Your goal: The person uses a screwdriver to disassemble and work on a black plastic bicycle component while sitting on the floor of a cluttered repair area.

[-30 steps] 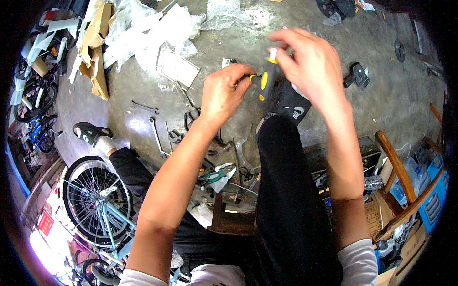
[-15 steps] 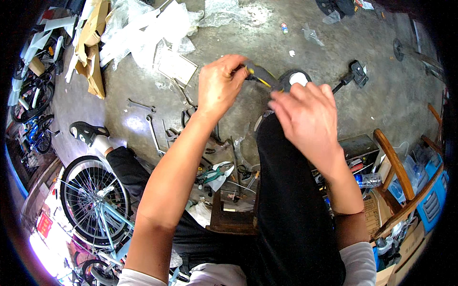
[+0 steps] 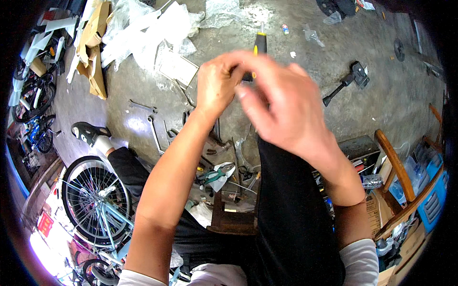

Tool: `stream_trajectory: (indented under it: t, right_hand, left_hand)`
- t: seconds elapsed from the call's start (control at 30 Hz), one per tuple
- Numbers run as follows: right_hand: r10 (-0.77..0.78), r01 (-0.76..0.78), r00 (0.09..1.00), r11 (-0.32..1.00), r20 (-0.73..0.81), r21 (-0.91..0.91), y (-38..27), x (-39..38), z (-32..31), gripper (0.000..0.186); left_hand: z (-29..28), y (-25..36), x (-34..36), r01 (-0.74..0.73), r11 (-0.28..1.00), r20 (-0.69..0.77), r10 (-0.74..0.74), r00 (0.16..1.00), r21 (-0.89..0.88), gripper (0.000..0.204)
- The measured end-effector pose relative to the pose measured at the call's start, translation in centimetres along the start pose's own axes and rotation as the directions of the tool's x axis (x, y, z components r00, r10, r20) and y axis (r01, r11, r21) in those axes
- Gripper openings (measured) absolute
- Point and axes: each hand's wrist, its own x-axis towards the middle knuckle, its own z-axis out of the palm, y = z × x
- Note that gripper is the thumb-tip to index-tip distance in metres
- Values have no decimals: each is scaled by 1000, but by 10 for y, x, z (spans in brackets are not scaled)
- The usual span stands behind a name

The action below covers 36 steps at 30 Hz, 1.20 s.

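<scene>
My left hand (image 3: 217, 81) is closed in the upper middle at a yellow-and-black-handled tool (image 3: 259, 47), which stands out above my fingers with its short metal end toward the top. My right hand (image 3: 284, 102), blurred, arches over my left fingertips and the lower handle, thumb apart from the index finger; whether it grips anything is hidden. My right leg (image 3: 291, 205) in black trousers lies beneath, its foot covered by that hand.
Wrenches (image 3: 153, 133), green-handled pliers (image 3: 214, 174) and other tools litter the concrete floor. Bicycles (image 3: 95, 200) line the left. Plastic wrap (image 3: 143, 28) and cardboard (image 3: 95, 71) lie at upper left. A wooden frame (image 3: 396, 167) and blue case (image 3: 429, 200) are at right.
The tool has swung from slanted to pointing up, above my fingers. My right hand has moved left and over my left hand, now hiding the right shoe.
</scene>
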Motion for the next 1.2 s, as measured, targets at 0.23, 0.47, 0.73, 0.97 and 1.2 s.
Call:
stream_trajectory:
  t: [0.23,0.47,0.73,0.97,1.2]
  right_hand:
    - [403,-398,911,915,-91,69,29,12,1,37]
    - [513,-467,839,850,-183,243,13,1,4,51]
    - [66,-65,997,997,32,-53,-1,12,18,14]
    - [158,-69,951,946,264,-317,-9,-36,-16,19]
    - [310,-296,951,882,-23,-366,51,-14,-21,22]
  left_hand:
    - [13,-5,-3,-35,993,3,35,999,111,15]
    - [1,-7,1,-8,989,-6,9,1000,146,15]
    - [5,-25,-9,-103,980,37,98,994,170,17]
    - [7,-7,1,6,998,54,-9,999,64,19]
    - [7,-7,-2,131,991,54,-132,990,31,18]
